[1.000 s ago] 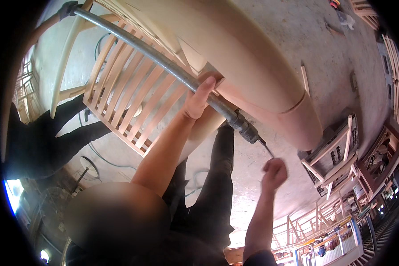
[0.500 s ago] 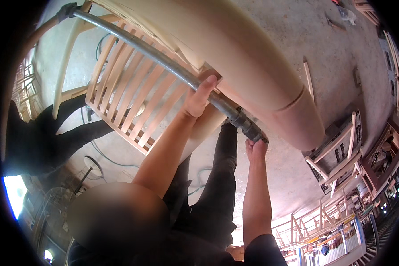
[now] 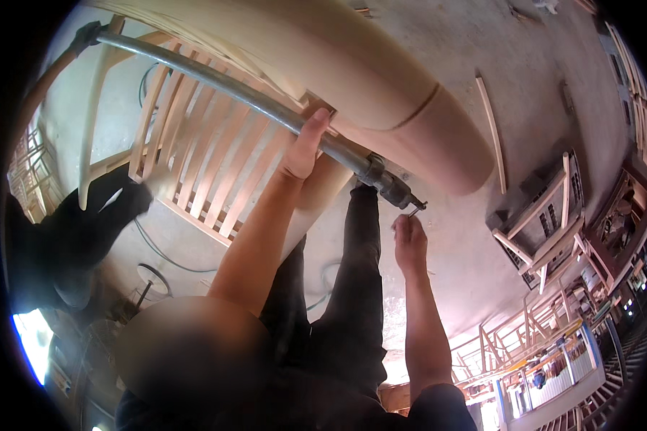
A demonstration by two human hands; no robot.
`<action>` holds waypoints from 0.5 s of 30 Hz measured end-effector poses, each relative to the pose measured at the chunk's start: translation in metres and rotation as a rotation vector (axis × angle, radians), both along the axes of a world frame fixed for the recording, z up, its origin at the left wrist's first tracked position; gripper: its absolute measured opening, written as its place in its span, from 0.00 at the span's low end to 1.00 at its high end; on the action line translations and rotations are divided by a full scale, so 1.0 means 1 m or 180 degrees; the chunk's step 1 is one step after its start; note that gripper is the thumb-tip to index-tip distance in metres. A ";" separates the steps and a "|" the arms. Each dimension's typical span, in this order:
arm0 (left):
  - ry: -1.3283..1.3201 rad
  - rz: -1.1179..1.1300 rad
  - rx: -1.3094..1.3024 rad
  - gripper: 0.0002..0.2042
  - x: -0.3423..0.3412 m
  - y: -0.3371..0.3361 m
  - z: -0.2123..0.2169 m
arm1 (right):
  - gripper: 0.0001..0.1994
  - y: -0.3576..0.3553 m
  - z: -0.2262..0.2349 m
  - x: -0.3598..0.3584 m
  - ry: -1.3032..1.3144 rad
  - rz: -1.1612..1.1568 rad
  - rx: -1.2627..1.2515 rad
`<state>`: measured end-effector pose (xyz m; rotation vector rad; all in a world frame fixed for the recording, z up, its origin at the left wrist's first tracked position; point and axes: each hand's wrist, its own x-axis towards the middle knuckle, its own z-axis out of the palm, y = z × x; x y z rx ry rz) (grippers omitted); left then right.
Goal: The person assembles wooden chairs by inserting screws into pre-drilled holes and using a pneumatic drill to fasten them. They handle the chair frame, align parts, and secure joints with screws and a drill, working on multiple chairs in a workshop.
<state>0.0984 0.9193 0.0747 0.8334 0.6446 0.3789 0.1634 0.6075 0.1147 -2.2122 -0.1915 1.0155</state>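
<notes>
A long grey metal pipe clamp (image 3: pixel 216 82) runs slantwise across a pale wooden slatted frame (image 3: pixel 194 172). My left hand (image 3: pixel 303 147) is wrapped around the pipe near its lower end, thumb pointing up. The dark screw fitting (image 3: pixel 384 183) at the pipe's end lies against a large curved wooden piece (image 3: pixel 352 65). Just below it, my right hand (image 3: pixel 410 243) pinches the fitting's small metal handle (image 3: pixel 413 210). The far end of the pipe reaches the top left, where another person's hand (image 3: pixel 86 32) is on it.
A person in dark clothes (image 3: pixel 65 237) stands at the left beside the frame. My legs in black trousers (image 3: pixel 352 287) are below. Unfinished wooden chair frames (image 3: pixel 539 223) stand at the right. A loose wooden strip (image 3: pixel 492 129) and a cable (image 3: pixel 158 255) lie on the concrete floor.
My right hand has risen from lower right to the pipe's end fitting and taken its small handle. My left hand has stayed on the pipe.
</notes>
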 end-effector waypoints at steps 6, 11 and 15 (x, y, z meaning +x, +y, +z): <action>0.0013 0.0200 -0.0605 0.27 0.000 0.001 0.020 | 0.17 0.036 0.122 0.071 0.2669 -0.2388 0.0486; -0.0280 0.0317 0.0028 0.27 0.001 0.003 0.002 | 0.20 0.051 0.117 0.076 0.0847 -0.1106 0.0660; -0.0608 0.0356 0.0090 0.26 0.002 0.005 -0.001 | 0.15 0.021 0.061 0.108 0.0515 -0.0798 0.1032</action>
